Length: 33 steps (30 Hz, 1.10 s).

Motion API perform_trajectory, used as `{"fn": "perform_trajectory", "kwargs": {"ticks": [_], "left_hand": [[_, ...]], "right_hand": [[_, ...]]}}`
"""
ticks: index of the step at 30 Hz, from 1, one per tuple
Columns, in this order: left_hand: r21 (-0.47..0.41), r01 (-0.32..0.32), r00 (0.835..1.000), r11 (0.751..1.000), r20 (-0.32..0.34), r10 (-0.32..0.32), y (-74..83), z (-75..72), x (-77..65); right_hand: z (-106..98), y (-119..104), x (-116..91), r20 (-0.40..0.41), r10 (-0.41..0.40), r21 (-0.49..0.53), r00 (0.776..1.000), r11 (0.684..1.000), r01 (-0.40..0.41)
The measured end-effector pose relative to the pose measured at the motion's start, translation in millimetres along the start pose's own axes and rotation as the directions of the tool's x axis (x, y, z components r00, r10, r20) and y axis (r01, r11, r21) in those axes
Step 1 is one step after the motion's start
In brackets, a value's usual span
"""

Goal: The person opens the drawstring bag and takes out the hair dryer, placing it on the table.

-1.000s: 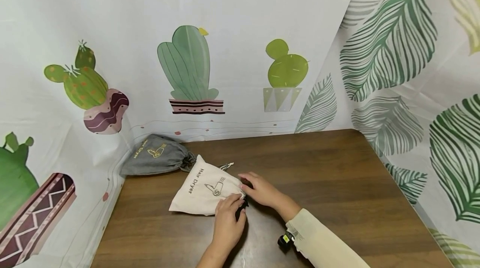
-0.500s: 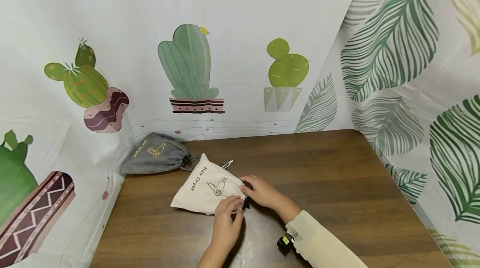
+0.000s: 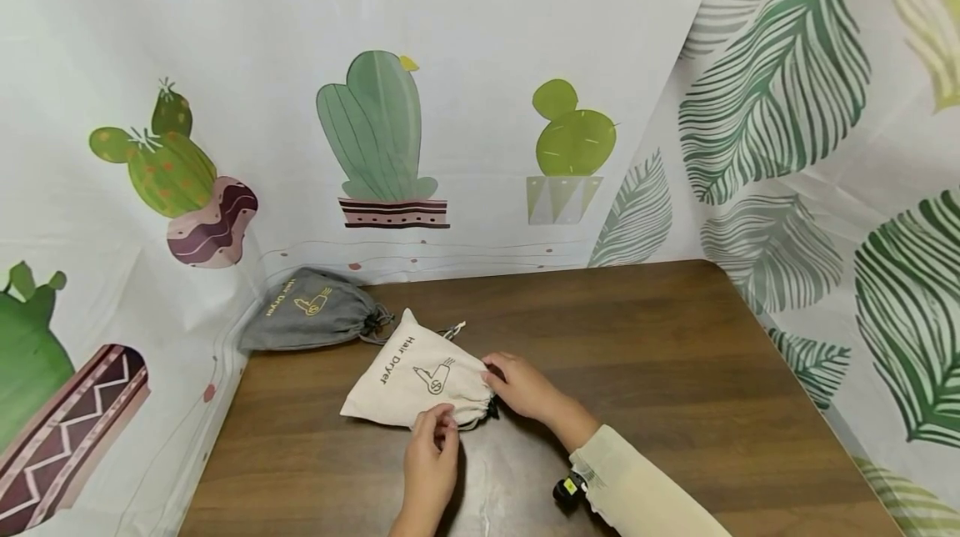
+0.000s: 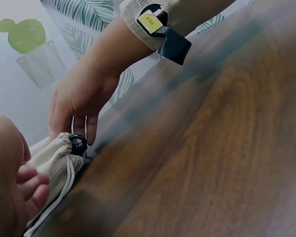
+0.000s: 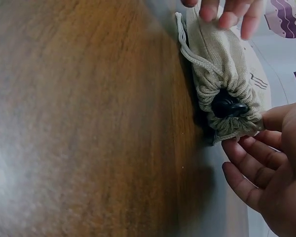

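A cream drawstring bag printed "Hair Dryer" lies on the wooden table. Its gathered mouth faces right and shows a black loop-shaped end of something inside; the rest is hidden in the cloth. My right hand pinches the far edge of that mouth between thumb and fingers. By the bag's near side, my left hand hovers with loosely bent fingers, holding nothing that I can see. A white cord hangs from the mouth along the near side.
A grey drawstring bag, also printed "Hair Dryer", lies at the table's back left, touching or almost touching the cream one. The wooden table meets cloth hangings with cactus and leaf prints behind and at the sides.
My left hand has drawn back from the bag's mouth, moving left and toward me, uncovering the gathers. The bag has shifted slightly right. My right hand stays at the mouth.
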<state>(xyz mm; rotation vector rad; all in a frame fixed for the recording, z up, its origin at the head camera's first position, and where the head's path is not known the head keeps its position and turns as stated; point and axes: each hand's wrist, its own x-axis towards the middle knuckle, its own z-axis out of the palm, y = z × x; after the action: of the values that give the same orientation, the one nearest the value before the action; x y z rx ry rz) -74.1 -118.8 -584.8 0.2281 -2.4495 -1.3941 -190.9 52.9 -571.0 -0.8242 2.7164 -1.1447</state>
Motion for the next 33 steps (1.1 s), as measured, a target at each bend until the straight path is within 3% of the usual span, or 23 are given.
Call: {"fn": "perform_trajectory", "kwargs": {"ticks": [5,13,22,33], "left_hand": [[-0.024,0.031,0.999,0.999,0.014,-0.030,-1.3,0.8,-2.1],[-0.020,-0.002,1.000,1.000,0.030,0.003,-2.7,4.8,-2.1],[0.034,0.006,0.996,0.999,0.089,-0.009,-4.6,7.1,-0.8],[0.094,-0.037,0.992,0.995,0.126,0.025,-2.9,10.2,3.4]], "right_hand": [[1.7,0.4,-0.9,-0.020,-0.005,0.000,1.000,1.000,0.005],[4.0,0.6,-4.0,-0.028,-0.011,-0.020,1.000,1.000,0.011],[5.6,-1.0,-9.5,-0.003,0.004,0.005,1.000,1.000,-0.004],[7.2,-3.2,-18.8,-0.002,0.029,0.008,1.000,1.000,-0.029]]}}
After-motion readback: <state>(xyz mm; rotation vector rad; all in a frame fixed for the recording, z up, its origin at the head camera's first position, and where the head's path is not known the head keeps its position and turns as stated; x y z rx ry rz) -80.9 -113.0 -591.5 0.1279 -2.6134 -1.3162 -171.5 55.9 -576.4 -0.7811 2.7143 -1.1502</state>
